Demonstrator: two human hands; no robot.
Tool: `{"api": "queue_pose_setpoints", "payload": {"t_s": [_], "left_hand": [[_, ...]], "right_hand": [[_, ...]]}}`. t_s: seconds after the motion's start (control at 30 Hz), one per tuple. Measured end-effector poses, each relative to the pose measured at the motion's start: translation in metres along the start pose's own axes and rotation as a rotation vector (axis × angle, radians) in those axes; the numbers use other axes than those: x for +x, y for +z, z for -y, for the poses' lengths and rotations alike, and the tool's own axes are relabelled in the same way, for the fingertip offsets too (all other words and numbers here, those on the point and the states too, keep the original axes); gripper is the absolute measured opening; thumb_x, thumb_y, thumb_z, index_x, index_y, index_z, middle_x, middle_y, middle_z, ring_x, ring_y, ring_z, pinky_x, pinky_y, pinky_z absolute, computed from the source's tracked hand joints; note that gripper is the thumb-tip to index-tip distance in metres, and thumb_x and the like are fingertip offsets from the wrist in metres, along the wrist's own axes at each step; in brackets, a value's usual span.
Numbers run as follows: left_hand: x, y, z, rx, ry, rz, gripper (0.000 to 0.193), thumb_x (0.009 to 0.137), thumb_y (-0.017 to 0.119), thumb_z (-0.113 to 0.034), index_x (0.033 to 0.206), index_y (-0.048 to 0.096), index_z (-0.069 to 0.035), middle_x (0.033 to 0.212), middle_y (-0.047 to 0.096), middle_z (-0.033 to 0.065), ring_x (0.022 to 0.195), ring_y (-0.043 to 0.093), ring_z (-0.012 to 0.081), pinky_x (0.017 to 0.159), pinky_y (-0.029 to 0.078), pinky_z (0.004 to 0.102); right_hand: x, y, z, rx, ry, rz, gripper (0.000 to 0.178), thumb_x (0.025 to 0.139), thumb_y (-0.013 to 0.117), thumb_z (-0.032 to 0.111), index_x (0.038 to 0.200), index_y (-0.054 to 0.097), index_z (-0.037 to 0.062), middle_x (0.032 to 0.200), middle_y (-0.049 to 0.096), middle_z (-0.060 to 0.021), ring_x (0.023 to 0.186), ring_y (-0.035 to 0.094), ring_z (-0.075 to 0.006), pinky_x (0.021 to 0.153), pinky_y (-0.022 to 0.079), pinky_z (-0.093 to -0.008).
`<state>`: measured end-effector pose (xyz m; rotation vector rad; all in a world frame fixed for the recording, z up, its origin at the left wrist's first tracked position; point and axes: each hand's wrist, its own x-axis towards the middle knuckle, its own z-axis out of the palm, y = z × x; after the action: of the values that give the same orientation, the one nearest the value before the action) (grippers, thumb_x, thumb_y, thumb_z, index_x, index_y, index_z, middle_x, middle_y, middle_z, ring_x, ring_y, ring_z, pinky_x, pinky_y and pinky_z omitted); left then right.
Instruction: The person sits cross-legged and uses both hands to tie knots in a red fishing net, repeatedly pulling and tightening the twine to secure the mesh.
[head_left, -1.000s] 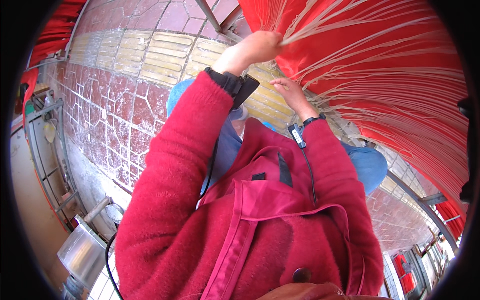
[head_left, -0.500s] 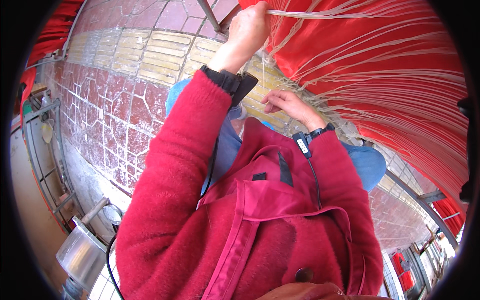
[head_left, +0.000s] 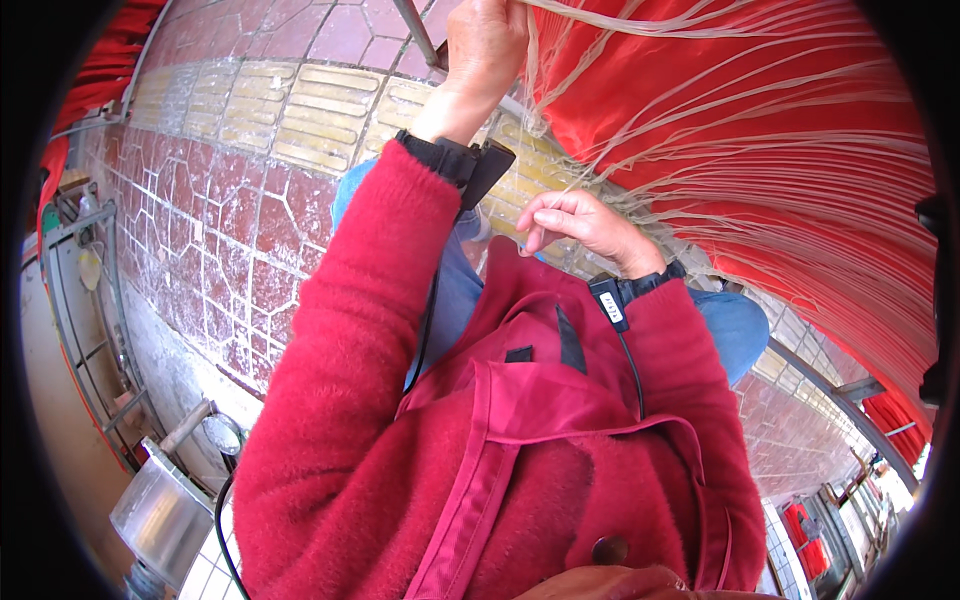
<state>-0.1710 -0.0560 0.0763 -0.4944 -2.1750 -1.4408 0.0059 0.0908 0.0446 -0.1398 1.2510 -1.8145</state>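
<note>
At the top of the view, my left hand (head_left: 487, 48) is closed on a bundle of long pale strands (head_left: 640, 28), which it holds stretched out to the right. Its fingertips are partly cut off by the frame's edge. Many more such strands fan across a bright red cloth (head_left: 630, 125) on the right, some hanging loose at its near edge. My right hand (head_left: 590, 228) is over my lap, below the cloth's edge, with its fingers curled and thumb pressed in. Whatever is between them is too small to name. A bit of blue shows just beneath those fingers.
Paving with yellow ribbed tiles (head_left: 335, 115) and red tiles (head_left: 225, 215) lies left of my knees. A metal bar (head_left: 415, 30) stands by my left hand; another rail (head_left: 830, 395) runs below the cloth. A clear plastic container (head_left: 165, 515) is at lower left.
My left hand has shifted slightly left and up, drawing the strands with it. My right hand has moved a little down, its fingers curling closer together.
</note>
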Motion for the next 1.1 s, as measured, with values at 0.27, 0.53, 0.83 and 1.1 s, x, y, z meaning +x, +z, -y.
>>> {"api": "queue_pose_setpoints", "payload": {"t_s": [0.27,0.53,0.83,1.1], "left_hand": [[0.005,-0.003,-0.003,-0.079,-0.237,-0.058,0.020,0.098,0.051,-0.009,0.115,0.063,-0.008,0.073,0.064,0.0089,0.066,0.064,0.0121,0.059,0.050,0.0301],[0.007,0.000,-0.004,-0.079,-0.099,-0.138,0.020,0.096,0.051,-0.003,0.113,0.062,-0.006,0.081,0.066,0.0126,0.078,0.067,0.0181,0.069,0.052,0.0323],[-0.018,0.013,0.032,0.142,-0.047,0.331,0.013,0.087,0.061,-0.004,0.099,0.064,0.000,0.091,0.066,0.0243,0.090,0.067,0.0382,0.073,0.052,0.0423],[-0.053,0.038,0.050,0.292,-0.159,0.587,0.036,0.085,0.072,-0.036,0.106,0.070,-0.007,0.091,0.072,0.0150,0.088,0.070,0.0316,0.076,0.055,0.0400]], "right_hand": [[0.009,-0.008,-0.036,-0.145,0.197,0.076,0.029,0.102,0.050,0.026,0.110,0.065,0.0030,0.089,0.070,-0.0051,0.086,0.066,-0.0139,0.083,0.052,-0.0294],[0.009,-0.017,-0.045,-0.140,0.211,-0.009,0.030,0.102,0.049,0.028,0.111,0.065,0.0051,0.088,0.069,-0.0042,0.085,0.066,-0.0131,0.082,0.052,-0.0290],[-0.011,-0.012,-0.013,0.053,-0.138,-0.267,0.032,0.102,0.048,0.029,0.112,0.062,0.0021,0.082,0.064,-0.0035,0.085,0.065,-0.0140,0.084,0.052,-0.0300],[-0.033,-0.004,0.007,0.064,-0.279,-0.468,0.030,0.103,0.048,0.026,0.113,0.061,0.0018,0.095,0.066,-0.0058,0.096,0.066,-0.0169,0.091,0.053,-0.0344]]}}
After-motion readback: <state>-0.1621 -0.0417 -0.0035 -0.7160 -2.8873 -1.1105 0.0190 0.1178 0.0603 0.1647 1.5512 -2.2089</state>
